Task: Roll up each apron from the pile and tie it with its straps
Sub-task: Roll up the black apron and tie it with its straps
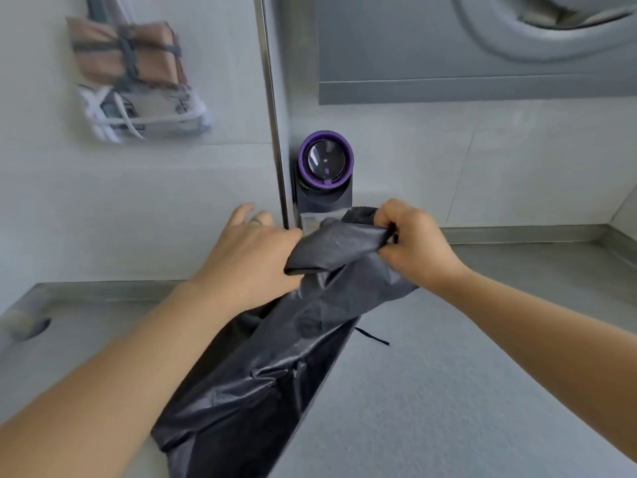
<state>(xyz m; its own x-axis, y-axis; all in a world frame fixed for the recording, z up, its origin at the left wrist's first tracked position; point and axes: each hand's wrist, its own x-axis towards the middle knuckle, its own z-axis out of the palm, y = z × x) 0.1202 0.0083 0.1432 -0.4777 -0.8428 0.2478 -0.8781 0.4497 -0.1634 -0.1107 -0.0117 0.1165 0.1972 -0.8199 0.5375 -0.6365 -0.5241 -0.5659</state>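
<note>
Dark apron (275,357) between both hands (248,250) (413,243)

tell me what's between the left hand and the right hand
Head view: the bunched top of the dark apron stretches between left hand and right hand, both holding it.

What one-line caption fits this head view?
Both the left hand and right hand grip a dark apron; a pinkish tied bundle and a white-strapped bundle lie beyond.

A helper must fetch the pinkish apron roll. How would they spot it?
Look left of the metal strip, far up. Two tied rolls lie together; the pinkish roll is the farther one, bound with dark straps; the pale roll has white ones.
</note>
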